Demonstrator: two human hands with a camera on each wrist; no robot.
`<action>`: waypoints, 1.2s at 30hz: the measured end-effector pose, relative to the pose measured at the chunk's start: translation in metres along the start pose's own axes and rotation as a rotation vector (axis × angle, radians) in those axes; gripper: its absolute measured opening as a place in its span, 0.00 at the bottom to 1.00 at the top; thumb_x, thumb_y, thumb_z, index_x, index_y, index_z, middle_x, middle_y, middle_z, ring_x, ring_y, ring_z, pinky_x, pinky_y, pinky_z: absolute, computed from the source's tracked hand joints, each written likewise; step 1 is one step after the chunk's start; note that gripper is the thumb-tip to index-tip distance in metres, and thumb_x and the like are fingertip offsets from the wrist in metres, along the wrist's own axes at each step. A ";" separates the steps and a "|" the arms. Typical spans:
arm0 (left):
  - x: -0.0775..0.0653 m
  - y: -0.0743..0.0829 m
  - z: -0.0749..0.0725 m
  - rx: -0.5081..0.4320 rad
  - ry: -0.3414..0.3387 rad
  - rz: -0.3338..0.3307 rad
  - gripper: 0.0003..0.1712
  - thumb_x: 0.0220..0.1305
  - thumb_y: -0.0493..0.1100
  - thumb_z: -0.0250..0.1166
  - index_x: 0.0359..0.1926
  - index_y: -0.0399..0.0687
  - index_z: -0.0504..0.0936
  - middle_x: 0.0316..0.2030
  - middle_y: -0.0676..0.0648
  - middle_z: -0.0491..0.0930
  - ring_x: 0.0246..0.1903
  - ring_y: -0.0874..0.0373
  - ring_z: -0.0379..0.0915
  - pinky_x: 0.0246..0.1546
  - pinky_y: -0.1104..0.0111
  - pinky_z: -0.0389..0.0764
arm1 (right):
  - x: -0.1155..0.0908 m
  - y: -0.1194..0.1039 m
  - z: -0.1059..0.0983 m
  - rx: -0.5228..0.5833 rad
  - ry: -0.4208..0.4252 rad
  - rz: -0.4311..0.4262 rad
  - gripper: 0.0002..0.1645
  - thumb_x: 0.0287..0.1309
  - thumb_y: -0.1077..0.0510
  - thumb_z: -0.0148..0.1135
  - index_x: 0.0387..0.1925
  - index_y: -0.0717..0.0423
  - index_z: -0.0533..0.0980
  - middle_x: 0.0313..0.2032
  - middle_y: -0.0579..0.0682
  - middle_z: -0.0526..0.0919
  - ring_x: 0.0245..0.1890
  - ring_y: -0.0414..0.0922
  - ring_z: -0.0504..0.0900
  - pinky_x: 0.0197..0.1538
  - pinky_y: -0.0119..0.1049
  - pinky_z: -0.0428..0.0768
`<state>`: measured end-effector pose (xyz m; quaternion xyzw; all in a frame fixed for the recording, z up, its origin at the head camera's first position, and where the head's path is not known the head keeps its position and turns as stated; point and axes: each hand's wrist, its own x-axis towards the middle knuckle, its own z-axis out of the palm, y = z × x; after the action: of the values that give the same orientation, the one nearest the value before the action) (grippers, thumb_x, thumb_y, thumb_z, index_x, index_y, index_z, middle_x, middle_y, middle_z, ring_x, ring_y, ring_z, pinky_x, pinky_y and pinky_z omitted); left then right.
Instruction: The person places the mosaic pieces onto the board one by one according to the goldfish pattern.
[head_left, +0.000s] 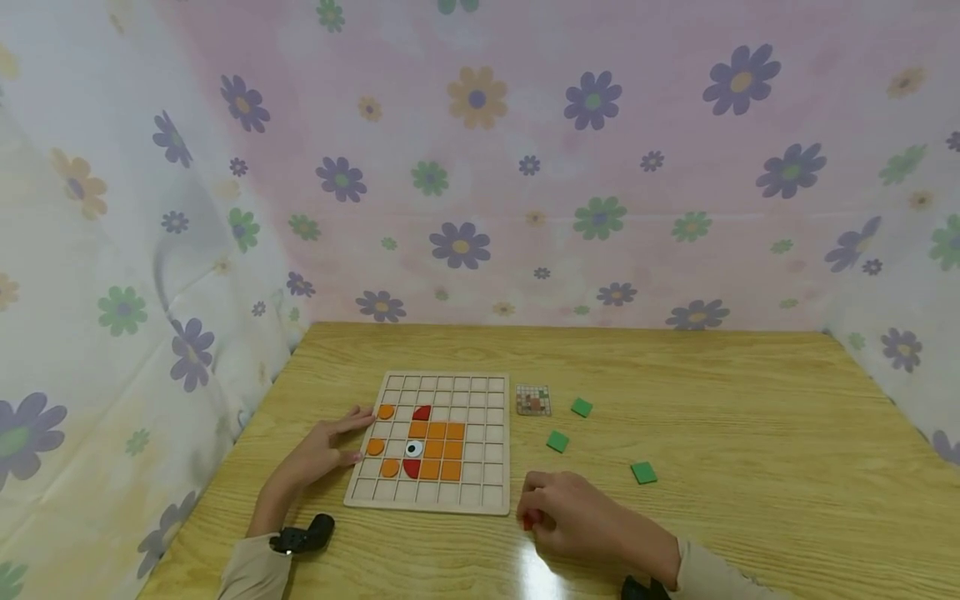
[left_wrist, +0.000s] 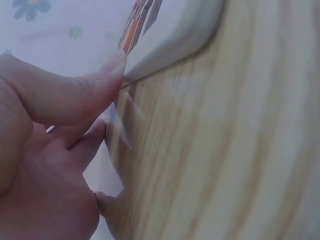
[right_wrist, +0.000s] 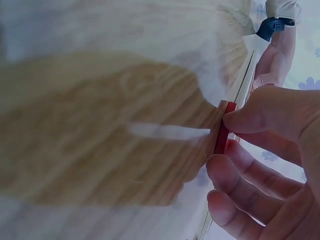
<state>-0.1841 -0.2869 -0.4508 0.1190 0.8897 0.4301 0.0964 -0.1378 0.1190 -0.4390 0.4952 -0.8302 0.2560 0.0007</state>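
Observation:
A wooden grid board (head_left: 507,450) lies on the table's left half. Orange square tiles (head_left: 452,451), orange round pieces (head_left: 386,412), two red curved pieces (head_left: 422,412) and an eye piece (head_left: 413,449) sit in its cells. My left hand (head_left: 318,450) rests at the board's left edge, fingers extended; in the left wrist view the thumb (left_wrist: 75,97) touches that edge. Just off the board's lower right corner, my right hand (head_left: 570,512) pinches a red tile (right_wrist: 224,128) between thumb and fingers. The tile stands on edge close to the tabletop; its full shape is hidden.
A small pattern card (head_left: 533,401) lies beside the board's upper right side. Three green square tiles (head_left: 557,442) are scattered right of it, beyond my right hand. Flower-printed cloth (head_left: 525,167) hangs behind the table (head_left: 750,417) and along both sides.

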 end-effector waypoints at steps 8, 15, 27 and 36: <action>0.000 0.000 0.001 -0.011 -0.005 0.006 0.34 0.55 0.34 0.67 0.64 0.39 0.70 0.69 0.41 0.58 0.71 0.42 0.40 0.64 0.41 0.44 | -0.001 0.002 0.001 0.010 0.003 0.008 0.12 0.46 0.68 0.65 0.25 0.45 0.79 0.28 0.36 0.73 0.23 0.28 0.66 0.26 0.18 0.66; 0.000 0.000 0.000 -0.022 -0.007 0.007 0.34 0.55 0.34 0.67 0.64 0.39 0.70 0.69 0.40 0.57 0.71 0.42 0.39 0.64 0.41 0.44 | -0.001 0.004 0.002 0.015 0.012 0.012 0.11 0.45 0.66 0.65 0.26 0.45 0.80 0.28 0.36 0.74 0.24 0.27 0.67 0.28 0.18 0.66; 0.000 -0.001 0.001 -0.004 -0.004 0.013 0.34 0.55 0.34 0.67 0.65 0.41 0.70 0.69 0.42 0.58 0.71 0.42 0.40 0.64 0.41 0.43 | 0.001 0.006 0.002 0.036 0.006 0.048 0.10 0.45 0.65 0.64 0.28 0.46 0.81 0.29 0.36 0.75 0.25 0.28 0.68 0.28 0.18 0.68; 0.000 0.001 0.000 -0.041 -0.004 -0.015 0.35 0.55 0.33 0.67 0.65 0.42 0.70 0.69 0.43 0.57 0.71 0.43 0.39 0.64 0.40 0.42 | 0.002 0.007 -0.002 0.043 0.022 0.042 0.09 0.45 0.63 0.65 0.29 0.46 0.81 0.30 0.36 0.75 0.27 0.29 0.70 0.31 0.19 0.70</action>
<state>-0.1837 -0.2866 -0.4501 0.1111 0.8814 0.4472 0.1039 -0.1454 0.1204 -0.4401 0.4745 -0.8347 0.2793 -0.0063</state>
